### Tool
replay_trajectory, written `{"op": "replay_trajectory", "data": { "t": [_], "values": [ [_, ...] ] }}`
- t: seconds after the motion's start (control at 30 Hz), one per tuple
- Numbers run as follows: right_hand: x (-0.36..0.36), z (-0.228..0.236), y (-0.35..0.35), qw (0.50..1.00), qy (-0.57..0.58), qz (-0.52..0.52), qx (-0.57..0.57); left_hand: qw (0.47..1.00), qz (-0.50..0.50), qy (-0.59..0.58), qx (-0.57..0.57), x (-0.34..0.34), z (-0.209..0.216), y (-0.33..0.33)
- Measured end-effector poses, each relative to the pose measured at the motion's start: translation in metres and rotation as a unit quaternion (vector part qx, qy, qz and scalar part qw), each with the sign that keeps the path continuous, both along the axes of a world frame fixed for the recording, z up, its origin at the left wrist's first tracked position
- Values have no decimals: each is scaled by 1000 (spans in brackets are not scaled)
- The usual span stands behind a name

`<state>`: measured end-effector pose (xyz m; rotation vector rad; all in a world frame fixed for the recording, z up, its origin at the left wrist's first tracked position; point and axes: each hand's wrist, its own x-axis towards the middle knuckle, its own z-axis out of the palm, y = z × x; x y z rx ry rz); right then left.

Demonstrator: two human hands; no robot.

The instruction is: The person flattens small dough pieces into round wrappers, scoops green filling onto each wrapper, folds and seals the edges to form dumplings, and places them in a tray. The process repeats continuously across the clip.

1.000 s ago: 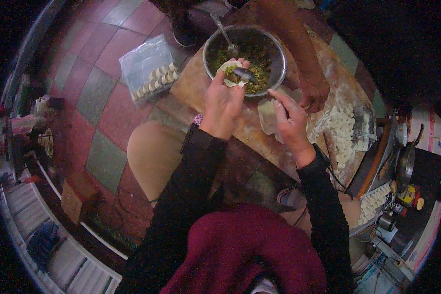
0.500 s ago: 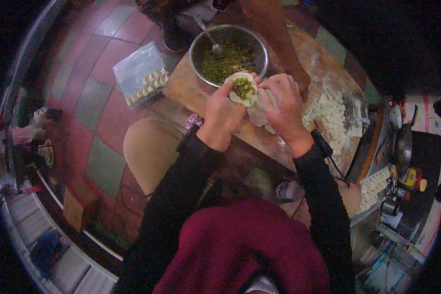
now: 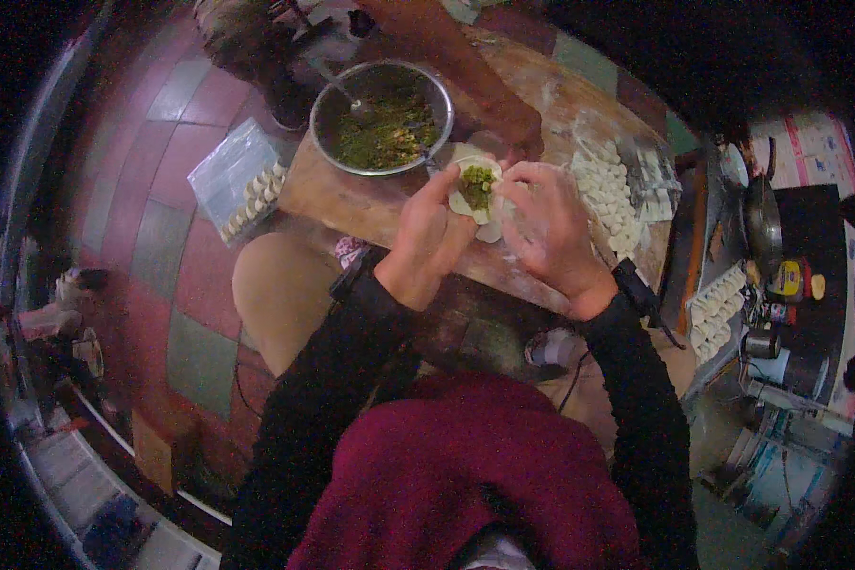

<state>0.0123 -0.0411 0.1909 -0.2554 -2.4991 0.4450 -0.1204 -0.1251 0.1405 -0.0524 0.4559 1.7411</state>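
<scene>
Now | both hands' fingers pinch dumpling wrapper [image 3: 475,187] | steel bowl [image 3: 382,119] just beyond | folded dumplings [image 3: 610,198] right

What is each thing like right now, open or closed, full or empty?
Round white dough wrapper: open, green filling on it.
Left hand: cradling the wrapper.
Right hand: fingers at the wrapper's edge.
Round metal bowl: partly full of green filling, spoon inside.
Clear plastic bag: lying on the floor, dumplings on it.

A round dumpling wrapper [image 3: 473,188] topped with green filling is held between the left hand [image 3: 429,233] and the right hand [image 3: 549,228] above a wooden board [image 3: 351,195]. A metal bowl [image 3: 382,118] of green filling is seen just beyond, and rows of finished dumplings [image 3: 610,199] are laid to the right.
</scene>
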Motion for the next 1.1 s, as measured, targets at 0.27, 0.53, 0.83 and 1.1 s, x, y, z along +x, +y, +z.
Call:
{"op": "replay_trajectory", "data": {
  "t": [0.27, 0.53, 0.83, 1.1],
  "values": [
    [33, 7, 3, 996, -17, 49, 78, 991, -84, 107, 16, 20, 1, 4],
    [31, -1, 3, 991, 43, -51, -120, 973, -96, 208, -21, 32, 3, 8],
    [24, -15, 8, 961, 106, -142, -211, 936, -107, 331, 60, 33, 7, 12],
    [32, -16, 10, 809, 67, -131, -569, 868, -98, 477, 96, 30, 12, 17]
  ]
}}
